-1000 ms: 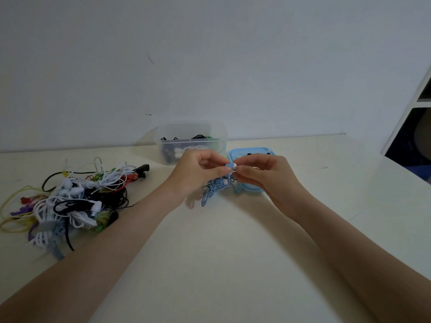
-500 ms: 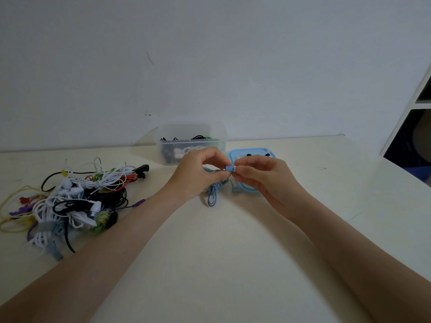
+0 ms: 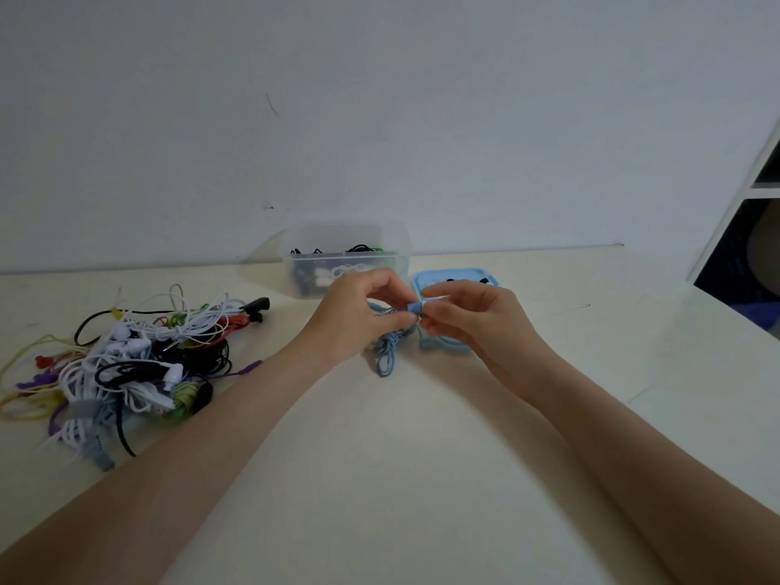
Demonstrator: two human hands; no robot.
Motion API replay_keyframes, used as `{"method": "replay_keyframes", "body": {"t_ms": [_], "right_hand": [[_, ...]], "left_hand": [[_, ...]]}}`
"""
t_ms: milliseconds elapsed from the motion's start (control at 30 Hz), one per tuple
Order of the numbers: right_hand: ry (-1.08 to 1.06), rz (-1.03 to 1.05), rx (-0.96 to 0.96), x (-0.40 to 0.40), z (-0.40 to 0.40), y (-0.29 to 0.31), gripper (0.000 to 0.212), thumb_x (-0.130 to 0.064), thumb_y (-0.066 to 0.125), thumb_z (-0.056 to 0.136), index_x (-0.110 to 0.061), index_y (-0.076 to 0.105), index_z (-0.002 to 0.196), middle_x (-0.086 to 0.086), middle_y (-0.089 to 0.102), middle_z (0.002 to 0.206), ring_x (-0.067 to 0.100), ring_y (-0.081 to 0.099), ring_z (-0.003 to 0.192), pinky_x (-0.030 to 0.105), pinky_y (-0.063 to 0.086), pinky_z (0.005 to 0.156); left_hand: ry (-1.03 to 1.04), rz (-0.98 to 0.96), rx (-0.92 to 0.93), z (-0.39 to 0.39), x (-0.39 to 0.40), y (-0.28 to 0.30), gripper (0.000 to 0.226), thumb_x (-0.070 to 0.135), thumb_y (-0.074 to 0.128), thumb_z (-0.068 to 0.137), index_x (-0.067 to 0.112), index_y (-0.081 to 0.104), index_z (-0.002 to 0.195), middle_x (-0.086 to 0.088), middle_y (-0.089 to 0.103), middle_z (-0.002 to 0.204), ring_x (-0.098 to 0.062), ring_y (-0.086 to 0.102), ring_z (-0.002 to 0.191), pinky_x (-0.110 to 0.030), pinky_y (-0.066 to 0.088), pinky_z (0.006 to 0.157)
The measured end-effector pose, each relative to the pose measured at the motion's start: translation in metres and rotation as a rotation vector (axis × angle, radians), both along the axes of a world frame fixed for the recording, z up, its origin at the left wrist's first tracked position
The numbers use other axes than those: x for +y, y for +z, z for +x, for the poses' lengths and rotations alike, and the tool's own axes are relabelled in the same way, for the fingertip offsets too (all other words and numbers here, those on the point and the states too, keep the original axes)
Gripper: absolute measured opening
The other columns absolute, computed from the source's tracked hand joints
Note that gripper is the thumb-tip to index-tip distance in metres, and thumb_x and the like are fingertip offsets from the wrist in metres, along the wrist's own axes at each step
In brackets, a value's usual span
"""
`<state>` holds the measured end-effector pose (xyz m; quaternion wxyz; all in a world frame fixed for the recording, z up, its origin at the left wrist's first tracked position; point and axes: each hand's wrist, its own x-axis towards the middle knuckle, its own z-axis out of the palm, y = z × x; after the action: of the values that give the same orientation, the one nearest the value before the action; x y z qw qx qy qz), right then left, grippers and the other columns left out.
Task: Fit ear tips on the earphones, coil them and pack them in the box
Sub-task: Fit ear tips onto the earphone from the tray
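My left hand (image 3: 358, 318) pinches a blue earbud (image 3: 414, 307) between thumb and fingertips, and its light-blue cable (image 3: 386, 352) hangs down in a bunch onto the table. My right hand (image 3: 472, 316) meets it from the right, fingertips pinching something small at the earbud's tip; what it holds is too small to make out. Behind the hands stands a clear plastic box (image 3: 392, 242) holding coiled earphones. A shallow blue tray (image 3: 458, 275) with small dark ear tips lies just behind my right hand.
A tangled heap of earphones (image 3: 126, 361) in white, black, yellow, green and purple lies at the left of the cream table (image 3: 401, 479). A wall rises right behind the box. A white shelf unit (image 3: 755, 192) stands at the far right.
Both hands have stayed together over the same spot, shifting slightly. The blue cable bunch has sunk lower and now hangs straighter below my left hand.
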<state>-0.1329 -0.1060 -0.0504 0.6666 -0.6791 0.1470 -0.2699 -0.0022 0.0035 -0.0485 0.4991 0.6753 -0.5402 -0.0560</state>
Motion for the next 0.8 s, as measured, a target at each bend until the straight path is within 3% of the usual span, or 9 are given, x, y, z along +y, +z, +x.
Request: {"method": "replay_keyframes", "body": {"t_ms": [167,300,600,700,800], "right_hand": [[0.015,-0.051,-0.001,-0.0012,-0.0004,0.0006,0.010,0.003,0.060,0.083,-0.005,0.066,0.081,0.004,0.069,0.070,0.011,0.064,0.064,0.020,0.054,0.068],[0.022,-0.016,0.017,-0.0015,-0.0010,0.0010,0.011,0.000,0.062,0.084,-0.009,0.067,0.088,0.006,0.069,0.081,0.011,0.064,0.069,0.019,0.052,0.065],[-0.021,-0.216,0.026,-0.0011,0.0001,-0.0016,0.011,0.000,0.066,0.080,-0.011,0.066,0.077,0.011,0.067,0.082,0.014,0.064,0.071,0.023,0.054,0.075],[-0.023,-0.171,0.021,-0.0029,0.0020,-0.0044,0.016,0.001,0.068,0.078,-0.013,0.067,0.086,0.003,0.066,0.080,0.011,0.065,0.074,0.022,0.053,0.079],[-0.030,-0.050,-0.020,-0.0038,0.0020,-0.0035,0.012,0.002,0.066,0.080,-0.006,0.067,0.089,0.007,0.070,0.079,0.015,0.068,0.076,0.019,0.053,0.074]], "left_hand": [[-0.037,0.010,0.034,-0.0030,-0.0002,0.0002,0.027,-0.001,0.074,0.072,0.022,0.059,0.073,0.013,0.063,0.072,0.009,0.060,0.069,-0.005,0.043,0.072],[-0.046,0.009,0.069,-0.0028,-0.0008,-0.0008,0.026,-0.002,0.073,0.073,0.020,0.059,0.074,0.009,0.065,0.074,0.006,0.060,0.069,-0.006,0.044,0.072],[-0.047,0.040,0.125,-0.0018,-0.0008,-0.0031,0.023,0.000,0.073,0.073,0.020,0.063,0.075,0.008,0.067,0.074,0.004,0.063,0.071,-0.007,0.046,0.071],[-0.042,0.026,0.114,0.0000,-0.0005,-0.0033,0.025,-0.003,0.072,0.073,0.020,0.062,0.075,0.009,0.066,0.075,0.005,0.062,0.071,-0.008,0.046,0.072],[-0.031,0.001,0.091,0.0010,-0.0003,-0.0031,0.025,-0.002,0.073,0.073,0.021,0.062,0.075,0.009,0.067,0.076,0.005,0.062,0.072,-0.009,0.046,0.075]]}}
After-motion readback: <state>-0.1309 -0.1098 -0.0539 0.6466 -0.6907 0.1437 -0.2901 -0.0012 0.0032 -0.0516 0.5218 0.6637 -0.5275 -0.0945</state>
